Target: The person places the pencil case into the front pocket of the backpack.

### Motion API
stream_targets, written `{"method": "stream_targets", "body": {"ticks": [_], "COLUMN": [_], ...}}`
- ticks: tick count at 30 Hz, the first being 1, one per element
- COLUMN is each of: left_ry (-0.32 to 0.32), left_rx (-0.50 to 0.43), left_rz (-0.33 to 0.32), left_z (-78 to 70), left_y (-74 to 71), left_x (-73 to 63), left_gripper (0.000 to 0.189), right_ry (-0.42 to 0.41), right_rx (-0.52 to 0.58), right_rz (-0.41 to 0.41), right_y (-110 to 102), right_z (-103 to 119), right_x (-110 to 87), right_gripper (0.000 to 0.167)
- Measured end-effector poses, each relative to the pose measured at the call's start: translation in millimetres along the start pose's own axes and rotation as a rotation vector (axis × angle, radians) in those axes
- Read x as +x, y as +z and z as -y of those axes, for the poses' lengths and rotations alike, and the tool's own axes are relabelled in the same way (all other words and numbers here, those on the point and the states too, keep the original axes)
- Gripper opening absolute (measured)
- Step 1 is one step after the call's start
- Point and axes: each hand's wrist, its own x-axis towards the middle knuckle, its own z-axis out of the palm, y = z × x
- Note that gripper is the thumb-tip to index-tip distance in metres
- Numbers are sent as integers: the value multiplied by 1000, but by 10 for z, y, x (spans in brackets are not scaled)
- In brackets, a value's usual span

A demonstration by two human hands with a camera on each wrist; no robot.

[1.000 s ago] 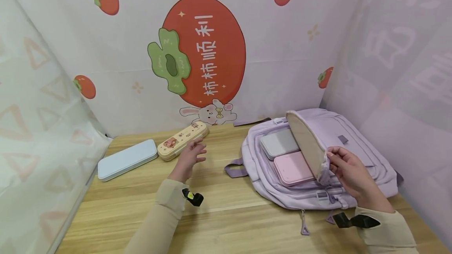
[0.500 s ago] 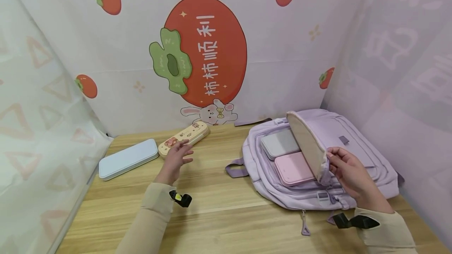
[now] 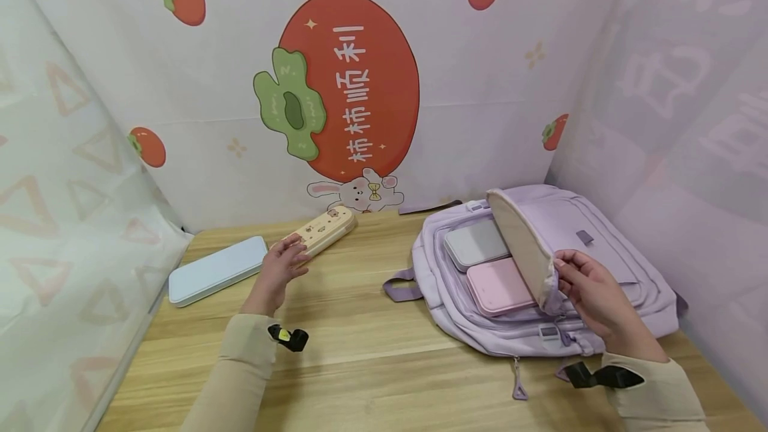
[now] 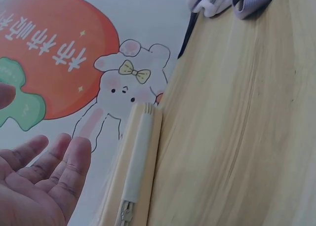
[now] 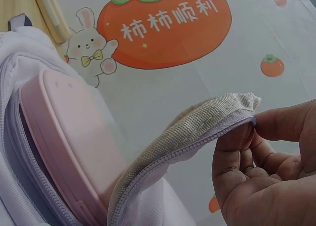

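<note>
My right hand pinches the zipper edge of the front flap of a lilac backpack and holds it raised. Inside the opened pocket lie a grey case and a pink case, side by side. With fingers loosely spread, my left hand is above the table beside a cream pencil case with printed cartoon figures. The hand hides that case's near end in the head view. A light blue case lies flat just left of the left hand.
Wooden table beneath everything, with a printed curtain behind it and at both sides. A purple strap loop sticks out left of the backpack. A zipper pull hangs at its front.
My left hand has moved left across the cream pencil case, toward the light blue case. The right hand keeps the flap raised in the same place.
</note>
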Motion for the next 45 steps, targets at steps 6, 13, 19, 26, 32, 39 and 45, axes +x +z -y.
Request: {"method": "stream_targets", "body": {"ticks": [6, 13, 19, 26, 32, 39, 45], "left_ry": [-6, -14, -36, -55, -75, -76, -82], "left_rx": [24, 60, 94, 102, 115, 128, 132], "left_rz": [-33, -47, -84, -112, -120, -152, -172], "left_z": [-42, -51, -61, -44, -35, -51, -47], "left_y": [-144, -325, -494, -645, -802, -968, -1108], "left_x": [-35, -78, -96, -114, -129, -173, -195], "left_gripper": [55, 56, 56, 59, 61, 64, 65], "right_ry": [-3, -2, 9, 6, 12, 13, 6], "right_rx": [-8, 6, 5, -1, 5, -5, -6], "right_rz": [7, 2, 5, -4, -10, 4, 7], "right_y": [-8, -16, -10, -5, 4, 7, 11], "right_z": [-15, -21, -11, -2, -10, -17, -20], "right_x": [4, 17, 10, 17, 9, 17, 21], "right_gripper": [24, 25, 25, 25, 26, 24, 24]}}
